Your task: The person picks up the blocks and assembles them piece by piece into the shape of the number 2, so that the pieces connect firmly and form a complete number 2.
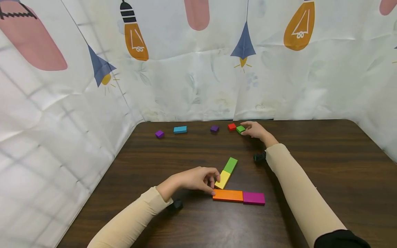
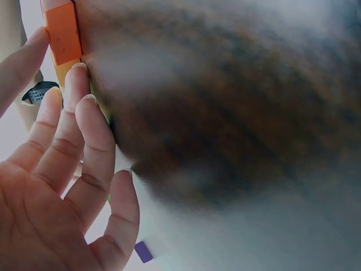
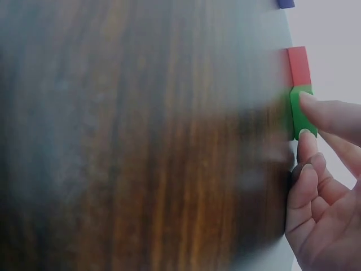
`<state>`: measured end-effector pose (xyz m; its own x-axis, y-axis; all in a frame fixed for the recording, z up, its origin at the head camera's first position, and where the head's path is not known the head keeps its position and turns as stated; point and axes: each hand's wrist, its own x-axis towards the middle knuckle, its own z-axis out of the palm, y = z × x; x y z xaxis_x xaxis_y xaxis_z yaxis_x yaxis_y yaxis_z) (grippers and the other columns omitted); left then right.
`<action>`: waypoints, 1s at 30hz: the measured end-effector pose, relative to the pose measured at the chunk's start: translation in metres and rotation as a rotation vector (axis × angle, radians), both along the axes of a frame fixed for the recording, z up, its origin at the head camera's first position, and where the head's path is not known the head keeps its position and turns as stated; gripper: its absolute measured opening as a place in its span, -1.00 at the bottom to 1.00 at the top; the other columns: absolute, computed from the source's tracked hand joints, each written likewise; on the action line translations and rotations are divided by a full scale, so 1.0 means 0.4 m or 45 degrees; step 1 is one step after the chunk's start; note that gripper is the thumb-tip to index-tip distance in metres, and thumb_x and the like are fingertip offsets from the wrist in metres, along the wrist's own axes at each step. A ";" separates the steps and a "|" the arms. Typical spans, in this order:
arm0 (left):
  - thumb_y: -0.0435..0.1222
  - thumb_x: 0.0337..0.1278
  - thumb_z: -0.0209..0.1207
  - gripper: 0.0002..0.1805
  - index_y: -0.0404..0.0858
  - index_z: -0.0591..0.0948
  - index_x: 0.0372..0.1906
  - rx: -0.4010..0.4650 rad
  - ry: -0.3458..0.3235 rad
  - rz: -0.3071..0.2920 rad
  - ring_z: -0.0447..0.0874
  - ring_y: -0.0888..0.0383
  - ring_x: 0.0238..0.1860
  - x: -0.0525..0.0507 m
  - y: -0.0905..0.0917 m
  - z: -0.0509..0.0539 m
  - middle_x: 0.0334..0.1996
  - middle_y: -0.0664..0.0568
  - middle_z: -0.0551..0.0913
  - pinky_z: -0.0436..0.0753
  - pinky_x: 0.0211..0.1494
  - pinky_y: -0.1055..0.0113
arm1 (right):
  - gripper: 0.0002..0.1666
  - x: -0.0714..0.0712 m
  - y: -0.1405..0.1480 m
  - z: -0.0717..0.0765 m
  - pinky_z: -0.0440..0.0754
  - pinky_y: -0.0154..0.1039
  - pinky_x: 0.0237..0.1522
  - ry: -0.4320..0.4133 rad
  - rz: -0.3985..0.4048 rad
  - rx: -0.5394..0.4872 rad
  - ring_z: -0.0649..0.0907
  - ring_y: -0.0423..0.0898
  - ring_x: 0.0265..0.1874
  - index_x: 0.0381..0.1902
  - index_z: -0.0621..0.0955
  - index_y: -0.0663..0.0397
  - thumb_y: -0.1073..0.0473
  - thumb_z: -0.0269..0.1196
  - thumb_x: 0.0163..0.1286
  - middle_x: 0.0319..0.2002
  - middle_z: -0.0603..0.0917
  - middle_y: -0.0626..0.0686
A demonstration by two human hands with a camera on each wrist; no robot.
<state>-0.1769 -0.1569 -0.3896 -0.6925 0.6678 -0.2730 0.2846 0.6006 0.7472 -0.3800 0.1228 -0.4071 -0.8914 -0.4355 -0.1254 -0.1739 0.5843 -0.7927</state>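
Across the table (image 1: 186, 151), right hand (image 1: 255, 130) outstretched, pinching small green block (image 1: 240, 129), left hand (image 1: 193, 178) relaxed, touching orange block (image 1: 228, 195)

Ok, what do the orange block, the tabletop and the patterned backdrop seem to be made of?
Orange block: probably painted wood, perhaps plastic, smooth; even, opaque colour and crisp edges.
Tabletop: wood or wood-look laminate, low sheen; dark streaky grain with soft highlights.
Patterned backdrop: likely cloth or thin sheeting, slightly shiny; creases show.
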 end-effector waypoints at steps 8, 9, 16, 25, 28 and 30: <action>-0.36 0.17 0.45 -0.64 -0.16 0.54 -0.02 -0.011 -0.002 -0.013 0.53 0.27 -0.45 -0.005 -0.002 0.000 -0.39 0.17 0.64 0.53 -0.27 0.42 | -0.35 -0.006 0.001 0.002 0.58 0.02 0.04 0.007 0.001 0.008 0.57 0.20 0.01 0.50 0.33 0.32 0.30 0.21 0.52 0.09 0.54 0.39; -0.36 0.17 0.45 -0.64 -0.17 0.54 -0.02 -0.012 -0.002 -0.011 0.53 0.26 -0.45 -0.004 -0.002 0.000 -0.39 0.16 0.64 0.52 -0.28 0.42 | -0.35 -0.008 0.002 0.002 0.59 -0.01 0.00 0.008 0.002 0.007 0.57 0.19 -0.01 0.49 0.33 0.33 0.30 0.21 0.52 0.08 0.55 0.39; -0.38 0.17 0.45 -0.64 -0.14 0.55 -0.03 -0.009 -0.004 0.001 0.53 0.26 -0.45 -0.001 -0.001 -0.002 -0.40 0.16 0.65 0.52 -0.27 0.43 | -0.39 -0.008 0.008 0.001 0.58 -0.15 -0.13 0.005 -0.005 0.013 0.58 0.12 -0.09 0.46 0.37 0.35 0.27 0.21 0.54 0.10 0.54 0.38; -0.38 0.17 0.45 -0.64 -0.13 0.55 -0.02 -0.012 -0.001 0.005 0.53 0.27 -0.45 0.000 -0.002 -0.003 -0.40 0.17 0.65 0.51 -0.27 0.43 | -0.44 0.001 0.017 0.003 0.61 0.01 0.03 0.009 -0.019 -0.006 0.59 0.19 -0.02 0.40 0.42 0.40 0.24 0.21 0.55 0.14 0.52 0.41; -0.38 0.17 0.45 -0.64 -0.14 0.55 -0.02 -0.009 0.002 0.002 0.52 0.27 -0.45 0.000 -0.002 -0.004 -0.40 0.17 0.65 0.51 -0.28 0.43 | -0.45 0.000 0.020 0.003 0.63 -0.05 -0.03 0.015 -0.026 -0.007 0.62 0.12 -0.12 0.37 0.44 0.41 0.24 0.22 0.54 0.07 0.57 0.37; -0.38 0.17 0.45 -0.63 -0.12 0.55 -0.02 -0.014 0.007 0.005 0.52 0.28 -0.45 0.000 -0.002 -0.005 -0.39 0.18 0.65 0.51 -0.28 0.43 | -0.46 -0.001 0.021 0.003 0.63 -0.09 -0.07 0.020 -0.034 -0.009 0.62 0.08 -0.16 0.35 0.46 0.42 0.24 0.23 0.53 0.03 0.60 0.34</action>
<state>-0.1768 -0.1577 -0.3915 -0.6963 0.6623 -0.2765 0.2862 0.6096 0.7393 -0.3804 0.1312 -0.4060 -0.9046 -0.4121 -0.1084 -0.1706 0.5833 -0.7941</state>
